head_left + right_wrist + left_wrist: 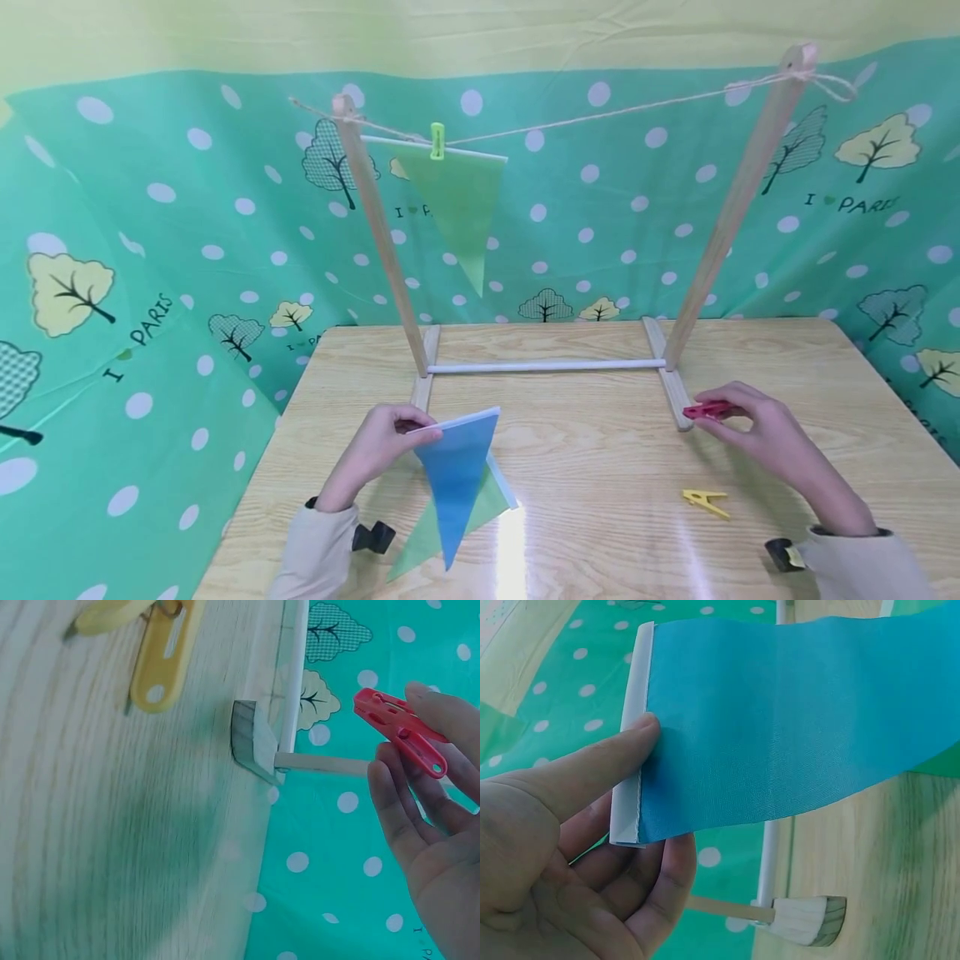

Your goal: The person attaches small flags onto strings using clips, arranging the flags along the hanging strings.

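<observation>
My left hand [386, 446] pinches the white top edge of a blue triangular pennant [459, 467], thumb in front and fingers behind, as the left wrist view shows. The pennant's tip hangs down over a green pennant [491, 504] lying on the table. Between the thumb and fingers of my right hand [765, 425] is a red clothespin [401, 731], held above the foot of the frame's right post. A yellow clothespin [705, 502] lies on the table below that hand. Another green pennant [457, 200] hangs from the string [600, 117], clipped by a light green clothespin [437, 142].
A wooden frame stands at the back, its left post [382, 233] and right post [738, 208] joined low down by a white rod [547, 366]. The string runs between the post tops. Behind the wooden table [585, 450] hangs a green dotted cloth [247, 208].
</observation>
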Demonstrator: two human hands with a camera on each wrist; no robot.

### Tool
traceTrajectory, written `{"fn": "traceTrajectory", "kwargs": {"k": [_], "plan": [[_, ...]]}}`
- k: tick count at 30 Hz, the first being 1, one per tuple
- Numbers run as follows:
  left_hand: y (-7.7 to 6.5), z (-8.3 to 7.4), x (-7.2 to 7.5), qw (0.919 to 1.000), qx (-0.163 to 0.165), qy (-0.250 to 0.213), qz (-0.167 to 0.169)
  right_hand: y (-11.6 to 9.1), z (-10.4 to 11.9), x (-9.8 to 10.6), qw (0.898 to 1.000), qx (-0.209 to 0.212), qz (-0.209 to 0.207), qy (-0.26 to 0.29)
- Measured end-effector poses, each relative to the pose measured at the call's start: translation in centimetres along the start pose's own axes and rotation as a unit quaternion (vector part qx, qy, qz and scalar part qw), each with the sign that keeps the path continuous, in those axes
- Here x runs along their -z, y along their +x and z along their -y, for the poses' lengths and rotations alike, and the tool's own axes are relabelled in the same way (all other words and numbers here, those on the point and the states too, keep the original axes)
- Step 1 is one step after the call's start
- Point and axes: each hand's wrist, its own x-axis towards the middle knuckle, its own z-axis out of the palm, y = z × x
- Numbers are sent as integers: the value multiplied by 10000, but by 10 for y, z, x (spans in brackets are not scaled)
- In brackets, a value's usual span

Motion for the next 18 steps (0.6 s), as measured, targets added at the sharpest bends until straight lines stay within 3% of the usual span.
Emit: {"fn": "traceTrajectory", "kwargs": {"k": [8, 18], "plan": [[2, -6, 3, 10000, 37, -23, -66, 6, 8, 1, 9992, -220, -110, 322], [6, -15, 4, 9997, 20, -16, -223, 13, 17, 8, 9985, -444, -165, 277]]}}
